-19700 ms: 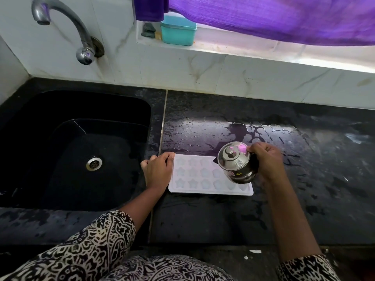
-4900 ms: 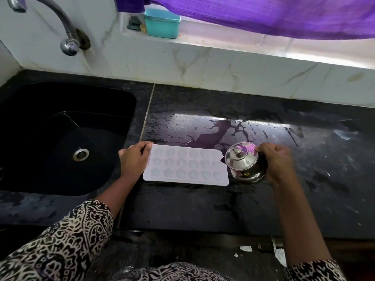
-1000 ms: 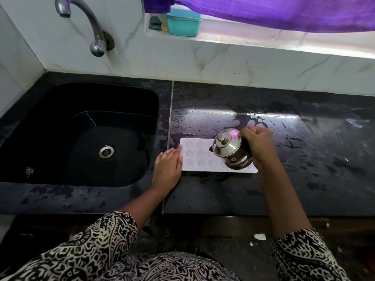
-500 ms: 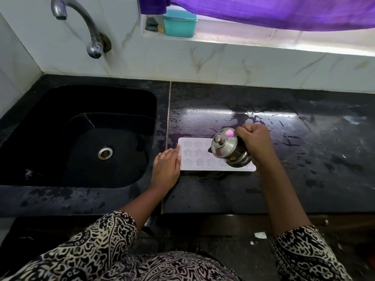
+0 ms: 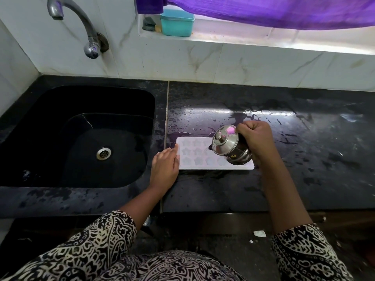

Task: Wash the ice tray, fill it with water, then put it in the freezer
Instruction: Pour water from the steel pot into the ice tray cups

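**Reader:** What had moved?

**Describer:** Compared with about five seconds before, the small, lidded stainless-steel pot (image 5: 229,148) had left the worktop beside the tray's right end. It hung tilted over the tray's right half, its lip dipped toward the moulds.

**Reader:** Where was the tray?

**Describer:** The pale, rectangular ice tray (image 5: 194,155) with star-shaped moulds lay flat on the wet black stone worktop (image 5: 314,159). It sat just to the right of the black sink (image 5: 60,102), long side toward the person.

**Reader:** And the hands?

**Describer:** The right hand (image 5: 256,138) had its fingers curled round the pot's side, holding it at a tilt. The left hand (image 5: 164,169) lay flat on the worktop with its fingers (image 5: 172,153) straight. The tips touched the tray's left edge, steadying it rather than gripping it.

**Reader:** Was water pouring?

**Describer:** No stream could be made out, and how full the moulds were could not be told.

**Reader:** How would the tray handle on the way to the freezer?

**Describer:** It looked thin and light, and it might flex, though the material could not be told. Once filled, it would probably slosh at the slightest tip. The wet stone would make its underside slippery. The likely safest hold was both short ends at once, thumbs on the rim and fingers underneath, with the tray kept level. Lifting by one end alone risked bending it and spilling.
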The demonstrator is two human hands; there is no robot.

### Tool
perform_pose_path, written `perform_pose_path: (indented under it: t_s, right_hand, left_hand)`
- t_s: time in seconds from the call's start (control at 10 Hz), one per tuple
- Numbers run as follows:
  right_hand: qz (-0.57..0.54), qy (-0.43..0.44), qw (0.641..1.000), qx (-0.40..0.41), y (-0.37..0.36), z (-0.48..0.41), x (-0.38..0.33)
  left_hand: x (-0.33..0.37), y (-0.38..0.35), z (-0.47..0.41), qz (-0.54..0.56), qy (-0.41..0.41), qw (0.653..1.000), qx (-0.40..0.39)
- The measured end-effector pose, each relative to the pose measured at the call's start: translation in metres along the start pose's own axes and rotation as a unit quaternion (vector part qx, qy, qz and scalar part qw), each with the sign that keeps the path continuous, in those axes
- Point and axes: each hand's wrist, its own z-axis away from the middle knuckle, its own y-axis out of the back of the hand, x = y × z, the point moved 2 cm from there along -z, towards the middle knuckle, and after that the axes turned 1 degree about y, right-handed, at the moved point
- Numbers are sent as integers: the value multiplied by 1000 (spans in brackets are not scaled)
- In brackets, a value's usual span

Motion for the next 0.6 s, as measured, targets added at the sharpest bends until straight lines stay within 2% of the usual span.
perform_pose_path:
  t_s: [0.6]
  right_hand:
    - [-17, 6, 1000, 1, 3, 0, -1]
  left_hand:
    - [3, 2, 1, 3, -2, 1000, 5]
